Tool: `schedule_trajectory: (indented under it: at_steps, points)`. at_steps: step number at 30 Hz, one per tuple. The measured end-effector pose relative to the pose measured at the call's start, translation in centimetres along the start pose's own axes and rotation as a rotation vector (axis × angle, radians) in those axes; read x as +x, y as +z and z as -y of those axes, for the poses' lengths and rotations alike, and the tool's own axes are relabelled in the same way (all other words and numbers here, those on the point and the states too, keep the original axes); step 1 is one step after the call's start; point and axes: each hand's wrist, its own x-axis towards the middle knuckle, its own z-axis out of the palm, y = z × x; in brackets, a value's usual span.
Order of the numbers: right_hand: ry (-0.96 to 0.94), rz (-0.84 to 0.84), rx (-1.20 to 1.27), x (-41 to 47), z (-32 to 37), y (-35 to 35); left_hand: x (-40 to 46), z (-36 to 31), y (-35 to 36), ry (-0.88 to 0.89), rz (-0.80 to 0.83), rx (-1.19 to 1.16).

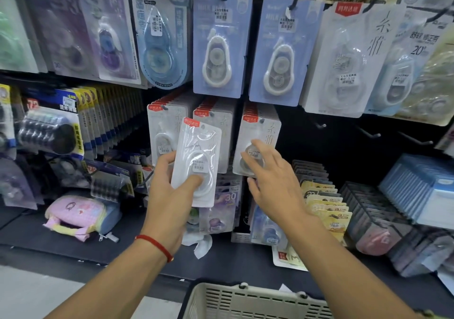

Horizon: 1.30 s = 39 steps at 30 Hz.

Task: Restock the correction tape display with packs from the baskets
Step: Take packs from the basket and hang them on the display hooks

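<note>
Display rack (pixel 319 127), left hand (pixel 169 191) gripping pack (pixel 196 161)

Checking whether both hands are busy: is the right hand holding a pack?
No: the right hand reaches open-fingered toward the hanging white packs, while only the left hand grips a pack.

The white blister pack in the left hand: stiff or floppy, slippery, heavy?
The white card-backed correction tape blister pack probably stays fairly stiff: it stands flat in the left hand. Its glossy plastic bubble looks somewhat slippery. Likely light, since the thumb and fingers alone support it.
</note>
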Motion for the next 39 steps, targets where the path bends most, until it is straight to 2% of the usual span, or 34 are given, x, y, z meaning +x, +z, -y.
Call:
schedule_trajectory:
  at_steps: [5, 9, 11, 15, 18, 23, 27, 33, 35, 36, 39]
  points:
    - [0.067, -0.040, 0.020, -0.2, 0.7, -0.2, 0.0, 0.1, 0.0, -0.013, -0.010, 0.002]
    - [0.022, -0.232, 0.136, -1.0, 0.8, -0.1, 0.4, 0.1, -0.3, -0.040, -0.004, 0.015]
    - [0.067, -0.254, 0.333, -1.1, 1.4, -0.1, 0.4, 0.0, -0.2, -0.049, 0.030, 0.024]
    - [0.290, 0.036, 1.051, -0.4, 3.5, -1.1, 0.2, 0.3, 0.1, -0.100, 0.156, -0.027]
    - [0.332, -0.013, 1.180, 0.0, 4.9, -1.1, 0.2, 0.5, 0.3, -0.055, 0.168, 0.015]
    - [0.383, -0.148, 1.200, 1.5, 6.0, -1.4, 0.9, 0.4, 0.1, 0.046, 0.088, 0.108]
    - [0.397, -0.140, 1.185, 2.4, 6.4, -1.6, 1.4, 0.2, -0.1, 0.091, 0.051, 0.140]
    - [0.281, -0.111, 1.036, 2.4, 6.4, -1.5, 1.5, 0.6, -0.3, 0.101, -0.004, 0.237]
    - [0.307, -0.088, 0.923, 2.4, 6.2, -1.1, 1.7, 0.7, -0.6, 0.148, 0.000, 0.369]
    - [0.315, -0.098, 0.791, 2.2, 6.0, -0.7, 1.9, 0.8, -0.8, 0.179, 0.005, 0.483]
    - [0.258, -0.229, 0.229, 1.0, 4.6, -0.1, 2.4, 1.3, -1.2, 0.333, 0.024, 0.783]
